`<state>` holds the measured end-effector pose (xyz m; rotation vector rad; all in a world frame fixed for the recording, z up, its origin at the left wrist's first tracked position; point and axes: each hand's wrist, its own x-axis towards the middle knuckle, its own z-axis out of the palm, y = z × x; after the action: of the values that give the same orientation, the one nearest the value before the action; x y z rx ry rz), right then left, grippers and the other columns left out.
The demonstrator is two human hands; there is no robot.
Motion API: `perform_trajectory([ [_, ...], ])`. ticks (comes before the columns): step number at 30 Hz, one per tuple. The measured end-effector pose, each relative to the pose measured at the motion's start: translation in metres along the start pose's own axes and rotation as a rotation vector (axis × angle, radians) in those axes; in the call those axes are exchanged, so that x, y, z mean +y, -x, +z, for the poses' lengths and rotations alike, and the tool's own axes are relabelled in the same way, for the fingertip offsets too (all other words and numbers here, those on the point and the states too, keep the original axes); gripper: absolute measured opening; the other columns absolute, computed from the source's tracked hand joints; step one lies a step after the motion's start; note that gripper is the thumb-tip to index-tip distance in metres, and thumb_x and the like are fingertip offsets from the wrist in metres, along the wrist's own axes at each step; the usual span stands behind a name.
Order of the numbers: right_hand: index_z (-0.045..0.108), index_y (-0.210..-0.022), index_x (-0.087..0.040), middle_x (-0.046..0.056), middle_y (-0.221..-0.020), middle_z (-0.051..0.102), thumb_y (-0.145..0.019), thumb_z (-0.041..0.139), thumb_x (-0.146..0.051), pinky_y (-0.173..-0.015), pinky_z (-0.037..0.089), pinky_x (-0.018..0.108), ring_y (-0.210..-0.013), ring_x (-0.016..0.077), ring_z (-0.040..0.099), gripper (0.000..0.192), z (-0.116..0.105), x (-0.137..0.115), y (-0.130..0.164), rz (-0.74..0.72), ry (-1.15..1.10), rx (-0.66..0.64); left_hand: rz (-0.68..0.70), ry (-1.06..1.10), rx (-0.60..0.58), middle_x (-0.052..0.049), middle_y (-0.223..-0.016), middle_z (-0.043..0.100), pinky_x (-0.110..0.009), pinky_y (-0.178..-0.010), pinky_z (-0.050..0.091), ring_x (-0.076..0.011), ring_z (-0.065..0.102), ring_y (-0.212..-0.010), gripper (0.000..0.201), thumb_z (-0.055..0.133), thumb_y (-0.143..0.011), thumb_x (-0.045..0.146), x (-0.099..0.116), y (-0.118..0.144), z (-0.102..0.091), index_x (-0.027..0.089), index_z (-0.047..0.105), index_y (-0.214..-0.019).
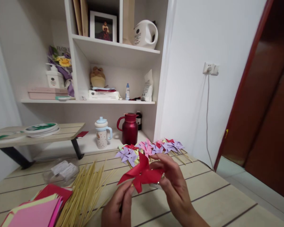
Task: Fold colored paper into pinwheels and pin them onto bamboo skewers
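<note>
A red paper pinwheel (143,172) is held up over the table between my two hands, its folded blades facing me. My left hand (119,201) pinches thumb and finger together at the pinwheel's lower left; a small pale tip shows there, too small to name. On the other side, my right hand (175,186) curves its fingers behind the right blades, its thumb near their edge. Part of a small clear or white object (155,186) shows below the right blade, mostly hidden. Behind lie several finished pinwheels (127,155) on sticks, in purple, pink, red and pale yellow.
Many thin wooden sticks (85,192) lie left of my hands. Coloured paper sheets (35,211) are stacked at the front left, below a clear plastic box (61,171). A cup (101,135) and a red jug (129,129) stand at the back; a small raised table (71,129) is at left.
</note>
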<state>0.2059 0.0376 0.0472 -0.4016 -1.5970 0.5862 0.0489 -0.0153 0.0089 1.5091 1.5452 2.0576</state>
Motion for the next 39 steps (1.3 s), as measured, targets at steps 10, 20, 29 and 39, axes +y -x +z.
perform_trajectory([
  [10, 0.053, -0.123, -0.026, 0.004, -0.105, 0.063, -0.091, 0.055, -0.054, -0.067, 0.053, 0.028, -0.081, 0.0160, 0.066, 0.043, 0.008, 0.016, -0.013, 0.550, -0.198, 0.268, -0.743, 0.590, -0.091, 0.007, -0.049, 0.048, -0.013, -0.039, 0.028, -0.0033, 0.036, -0.041, 0.035, 0.077, -0.074, 0.046, -0.007, -0.015, -0.001, 0.014, 0.063, -0.074],
  [20, 0.052, -0.094, -0.021, -0.005, -0.073, 0.061, -0.075, 0.068, -0.050, -0.033, 0.033, 0.015, -0.043, 0.0092, 0.061, 0.038, 0.058, 0.031, 0.042, 1.057, -0.343, -0.593, -0.996, 0.840, 0.130, -0.003, -0.073, 0.065, -0.022, -0.063, 0.051, -0.0123, 0.062, -0.065, 0.015, 0.070, -0.084, 0.026, -0.011, -0.020, -0.005, 0.015, 0.066, -0.074],
  [29, 0.051, -0.098, -0.021, -0.003, -0.078, 0.058, -0.082, 0.057, -0.064, -0.032, 0.033, 0.014, -0.051, 0.0110, 0.064, 0.046, 0.064, 0.028, 0.046, 0.974, -0.315, -0.539, -1.112, 0.841, 0.082, -0.009, -0.113, 0.071, -0.023, -0.075, 0.055, -0.0144, 0.066, -0.099, 0.016, 0.059, -0.093, 0.027, 0.002, -0.028, -0.007, 0.017, 0.066, -0.103],
  [39, 0.059, -0.081, -0.016, -0.003, -0.065, 0.056, -0.088, 0.056, -0.060, -0.042, 0.033, 0.018, -0.044, 0.0061, 0.048, 0.044, 0.063, 0.027, 0.041, 0.808, -0.251, -0.438, -1.067, 0.878, -0.038, -0.003, -0.074, 0.068, -0.021, -0.051, 0.047, -0.0115, 0.061, -0.060, 0.021, 0.067, -0.087, 0.033, -0.008, -0.012, 0.003, 0.013, 0.067, -0.092],
])
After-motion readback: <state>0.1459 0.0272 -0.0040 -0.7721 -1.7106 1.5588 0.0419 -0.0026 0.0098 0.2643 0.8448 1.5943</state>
